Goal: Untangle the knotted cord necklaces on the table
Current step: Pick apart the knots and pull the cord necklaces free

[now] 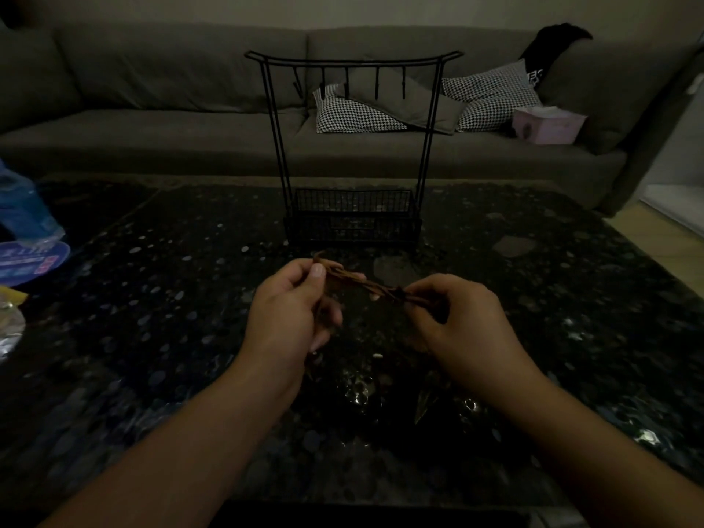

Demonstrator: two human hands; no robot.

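I pinch the twisted cords (358, 282) taut between my left hand (293, 302) and right hand (453, 314), lifted off the table (152, 299) to expose the knot.

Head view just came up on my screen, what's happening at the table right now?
A person is working on a bundle of brown cords, held up over the dark speckled table. The left hand pinches one end and the right hand pinches the other, by a small dark knot or bead. The strands between them look twisted together, so the untangling isn't done. A black wire stand with hooks stands just behind, with nothing hanging on it. The light is too dim to count the cords.
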